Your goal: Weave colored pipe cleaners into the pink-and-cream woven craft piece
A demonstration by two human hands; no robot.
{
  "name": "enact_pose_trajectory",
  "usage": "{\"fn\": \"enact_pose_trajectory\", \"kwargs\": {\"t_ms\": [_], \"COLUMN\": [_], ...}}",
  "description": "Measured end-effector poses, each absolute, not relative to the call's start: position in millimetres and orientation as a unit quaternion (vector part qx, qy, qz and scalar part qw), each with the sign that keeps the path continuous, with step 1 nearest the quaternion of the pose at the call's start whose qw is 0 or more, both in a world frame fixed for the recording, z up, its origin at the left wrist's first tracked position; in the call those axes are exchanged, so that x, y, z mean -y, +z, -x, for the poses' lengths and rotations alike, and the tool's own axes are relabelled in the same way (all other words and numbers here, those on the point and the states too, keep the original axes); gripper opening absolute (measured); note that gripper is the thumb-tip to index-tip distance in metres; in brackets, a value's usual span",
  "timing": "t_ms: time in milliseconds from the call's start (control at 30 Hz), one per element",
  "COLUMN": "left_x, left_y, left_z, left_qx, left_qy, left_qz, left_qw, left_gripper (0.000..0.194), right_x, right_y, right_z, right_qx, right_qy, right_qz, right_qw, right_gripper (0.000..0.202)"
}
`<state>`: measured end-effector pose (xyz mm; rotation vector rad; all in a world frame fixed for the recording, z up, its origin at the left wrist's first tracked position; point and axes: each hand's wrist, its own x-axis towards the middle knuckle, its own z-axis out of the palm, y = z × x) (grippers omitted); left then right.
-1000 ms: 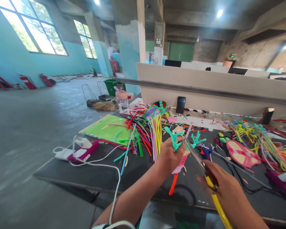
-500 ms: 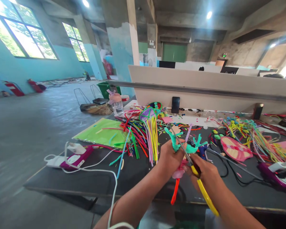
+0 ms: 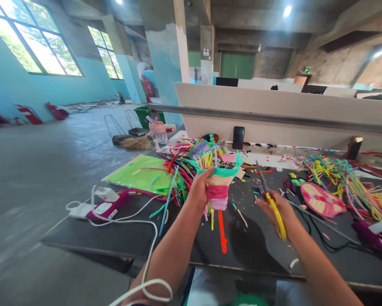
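Observation:
My left hand (image 3: pixel 201 185) grips a pipe-cleaner craft piece (image 3: pixel 218 193) by its left side, held up over the table. Its body has stacked bands of teal, cream, pink and lilac, with teal ends sticking up at the top corners. An orange-red pipe cleaner (image 3: pixel 222 233) hangs from its lower end. Apart from it, to the right, my right hand (image 3: pixel 278 212) is closed round the yellow handles of a pair of scissors (image 3: pixel 270 202). The blades point up and away and look closed. Behind the craft piece lie yellow and pink pipe cleaners (image 3: pixel 204 160), partly hidden by it.
On the dark table (image 3: pixel 91 240) lie a green sheet (image 3: pixel 136 172), a pink woven oval (image 3: pixel 321 199) and a heap of coloured pipe cleaners (image 3: pixel 340 178). A white cable (image 3: pixel 154 238) crosses near my left forearm. A phone (image 3: pixel 238 137) and a water bottle (image 3: pixel 159 136) stand behind.
My hands have moved apart. The scissors have left the teal ends and shifted right, and the craft piece has swung up and left, its banded face now showing.

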<state>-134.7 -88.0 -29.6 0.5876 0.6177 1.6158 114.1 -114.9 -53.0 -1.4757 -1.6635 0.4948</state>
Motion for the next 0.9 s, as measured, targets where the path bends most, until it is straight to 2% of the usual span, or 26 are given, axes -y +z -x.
{"fn": "enact_pose_trajectory", "kwargs": {"t_ms": [133,233,267,333,367,433,500,567,667,900], "left_x": [82.6,84.6,85.2,85.9,85.9,85.7,85.2,84.7,84.3,83.6], "left_y": [-44.3,-47.4,-47.7,-48.6,-49.6,-52.6,-56.4,-60.5,-67.2,-73.0], "left_z": [142.6,140.8,139.5,136.0,133.8,128.5,121.8,114.0,102.2,92.4], "left_qx": [-0.234,-0.233,-0.235,-0.244,-0.250,-0.258,-0.261,-0.269,-0.291,-0.297], "left_qy": [0.711,0.709,0.709,0.705,0.698,0.680,0.661,0.649,0.639,0.616], "left_qz": [-0.252,-0.251,-0.248,-0.243,-0.240,-0.240,-0.248,-0.254,-0.264,-0.303], "left_qw": [0.613,0.617,0.616,0.620,0.626,0.643,0.658,0.665,0.662,0.664], "left_gripper": [0.030,0.028,0.027,0.028,0.030,0.036,0.042,0.044,0.044,0.041], "right_x": [86.2,84.5,85.9,88.3,88.4,85.9,80.7,75.1,69.8,63.3], "right_y": [-90.5,-95.5,-92.5,-82.1,-75.7,-64.0,-56.6,-55.1,-61.2,-76.0], "right_z": [-100.6,-83.6,-78.6,-71.7,-70.0,-69.5,-71.5,-74.0,-77.8,-88.7], "right_qx": [0.701,0.736,0.749,0.767,0.765,0.754,0.691,0.588,0.471,0.357], "right_qy": [0.212,0.178,0.159,0.123,0.114,0.177,0.355,0.531,0.657,0.685], "right_qz": [0.632,0.631,0.626,0.617,0.618,0.579,0.491,0.379,0.286,0.302], "right_qw": [0.254,0.169,0.146,0.122,0.141,0.256,0.394,0.478,0.514,0.560], "right_gripper": [0.040,0.049,0.048,0.033,0.024,0.022,0.027,0.030,0.030,0.030]}}
